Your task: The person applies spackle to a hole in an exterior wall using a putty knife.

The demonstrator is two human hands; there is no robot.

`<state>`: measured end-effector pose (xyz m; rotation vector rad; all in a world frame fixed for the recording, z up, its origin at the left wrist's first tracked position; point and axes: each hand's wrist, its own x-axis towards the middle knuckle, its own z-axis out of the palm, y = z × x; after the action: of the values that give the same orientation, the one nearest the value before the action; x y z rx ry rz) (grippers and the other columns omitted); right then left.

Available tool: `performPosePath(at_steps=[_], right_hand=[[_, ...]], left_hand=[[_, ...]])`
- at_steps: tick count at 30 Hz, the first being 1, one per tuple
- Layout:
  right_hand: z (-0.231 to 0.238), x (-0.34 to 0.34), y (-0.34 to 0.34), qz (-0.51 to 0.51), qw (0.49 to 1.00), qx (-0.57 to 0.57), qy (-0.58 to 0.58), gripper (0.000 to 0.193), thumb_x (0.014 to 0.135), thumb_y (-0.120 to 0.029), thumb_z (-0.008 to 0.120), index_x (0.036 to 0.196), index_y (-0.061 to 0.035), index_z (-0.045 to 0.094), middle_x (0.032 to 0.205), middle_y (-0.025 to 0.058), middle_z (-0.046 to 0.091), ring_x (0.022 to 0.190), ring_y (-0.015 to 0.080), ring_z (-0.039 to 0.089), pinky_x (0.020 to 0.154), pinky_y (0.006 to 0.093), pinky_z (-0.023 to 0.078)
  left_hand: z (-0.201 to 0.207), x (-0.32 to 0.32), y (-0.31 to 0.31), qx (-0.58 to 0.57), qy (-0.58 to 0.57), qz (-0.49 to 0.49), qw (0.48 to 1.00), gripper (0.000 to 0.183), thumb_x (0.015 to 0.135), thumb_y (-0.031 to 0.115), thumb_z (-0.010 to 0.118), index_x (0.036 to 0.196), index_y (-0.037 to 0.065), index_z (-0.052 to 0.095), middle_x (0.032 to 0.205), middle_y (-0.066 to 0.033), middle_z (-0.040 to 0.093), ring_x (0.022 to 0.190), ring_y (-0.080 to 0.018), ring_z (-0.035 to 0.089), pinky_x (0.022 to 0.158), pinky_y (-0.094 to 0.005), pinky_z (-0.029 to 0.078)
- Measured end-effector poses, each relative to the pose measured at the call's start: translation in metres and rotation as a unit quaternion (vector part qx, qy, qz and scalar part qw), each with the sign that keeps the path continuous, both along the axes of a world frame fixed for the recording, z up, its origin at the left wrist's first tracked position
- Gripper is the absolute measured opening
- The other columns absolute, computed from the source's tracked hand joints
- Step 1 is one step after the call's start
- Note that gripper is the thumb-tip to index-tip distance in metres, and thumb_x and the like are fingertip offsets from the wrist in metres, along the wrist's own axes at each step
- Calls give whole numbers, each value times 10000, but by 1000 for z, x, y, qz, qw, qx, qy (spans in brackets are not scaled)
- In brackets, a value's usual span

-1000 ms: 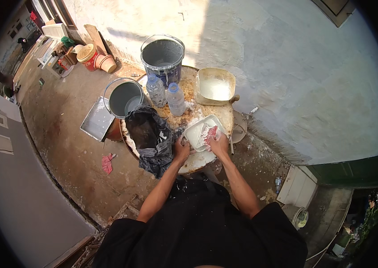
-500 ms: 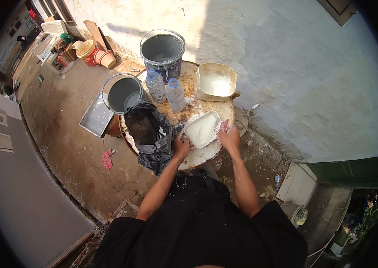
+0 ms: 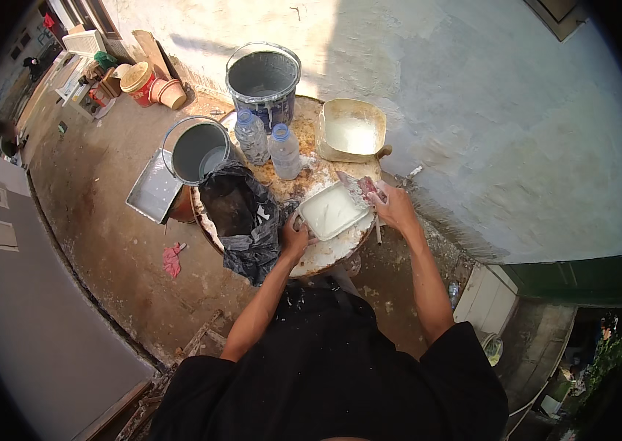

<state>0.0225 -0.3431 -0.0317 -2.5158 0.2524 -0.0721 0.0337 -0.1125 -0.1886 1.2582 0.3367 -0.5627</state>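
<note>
On the round, rusty drum top [image 3: 309, 147], a small white rectangular tub [image 3: 334, 210] holds smooth white paste. My left hand [image 3: 296, 237] grips the tub's left edge, the fingers partly hidden beside it. My right hand [image 3: 397, 207] is closed on a putty knife [image 3: 367, 187] with a reddish, white-smeared handle. Its blade sits just above the tub's far right corner; whether it touches the rim I cannot tell. Close to my left hand stands a crumpled black plastic bag [image 3: 252, 253].
Behind the tub stand two clear bottles [image 3: 285, 156] with blue caps, a dark bucket [image 3: 261, 77] and a cut-off cream container [image 3: 353, 132]. A grey bucket [image 3: 201, 153] and metal tray [image 3: 153, 187] are at left. The plastered wall [image 3: 487, 140] rises at right.
My right hand has moved up and to the right with the putty knife, away from the tub's right side, and the blade now shows. My left hand keeps its hold on the tub.
</note>
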Motion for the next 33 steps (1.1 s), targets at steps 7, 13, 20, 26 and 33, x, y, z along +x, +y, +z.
performPosePath(at_steps=[7,13,20,26,33], right_hand=[[-36,7,-9,227,949,-218,22,223,867,-169,494,1043,-126,624,961,147,632,961,325,586,763,449,494],[-77,17,12,316,898,-304,40,302,887,-123,410,1140,-176,565,1148,82,580,1151,263,493,895,438,452],[-72,0,24,376,877,-280,100,303,899,-170,406,1158,-183,562,1173,75,569,1175,274,469,911,423,440],[-81,-5,14,389,871,-298,36,291,876,-194,459,1146,-184,567,1129,71,586,1157,272,481,879,428,457],[-74,32,9,381,862,-335,3,293,902,-219,410,1149,-221,567,1065,67,598,1099,274,523,842,415,480]], left_hand=[[7,0,-2,5,-3,-16,1000,467,915,1,412,1369,73,331,1151,-134,507,876,-237,622,688,-371,605],[5,-1,-2,19,-12,-14,1000,468,921,6,409,1376,76,323,1174,-153,505,879,-255,632,688,-374,605],[12,-1,-3,-4,1,-6,1000,461,924,5,403,1373,73,323,1184,-160,513,910,-271,637,689,-367,603],[14,-2,-1,-4,-5,-7,1000,447,923,6,403,1360,85,348,1129,-142,545,896,-257,638,679,-367,603],[12,-2,-6,-9,2,0,1000,447,920,1,408,1354,98,362,1085,-106,552,817,-212,638,669,-352,604]])
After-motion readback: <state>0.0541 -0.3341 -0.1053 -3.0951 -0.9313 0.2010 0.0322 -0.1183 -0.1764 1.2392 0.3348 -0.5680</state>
